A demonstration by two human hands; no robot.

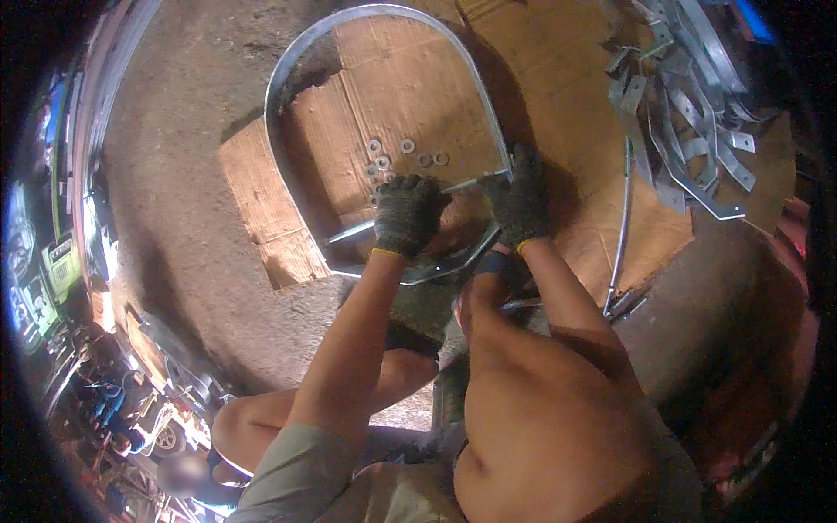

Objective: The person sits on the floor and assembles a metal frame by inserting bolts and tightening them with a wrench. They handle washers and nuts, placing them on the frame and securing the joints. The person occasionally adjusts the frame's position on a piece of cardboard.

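A large hoop of flat grey metal strip (290,54) stands on edge on cardboard, rounded at the far end and bent at angles near me. A thin metal rod (351,232) crosses it from side to side. My left hand (408,213), in a dark knit glove, is closed around the rod's middle. My right hand (520,199), gloved alike, grips the hoop's right side where the rod's right end meets it; its fingertips partly hide that joint. Several small metal rings (407,146), washers or nuts, lie on the cardboard inside the hoop, beyond my left hand.
Bent flat metal strips (689,113) lie heaped at the far right. A long thin rod (622,222) lies on the cardboard (558,78) to my right. My bare knees and a foot are close below the hoop. Machinery (61,270) and a person (183,475) appear at the left rim.
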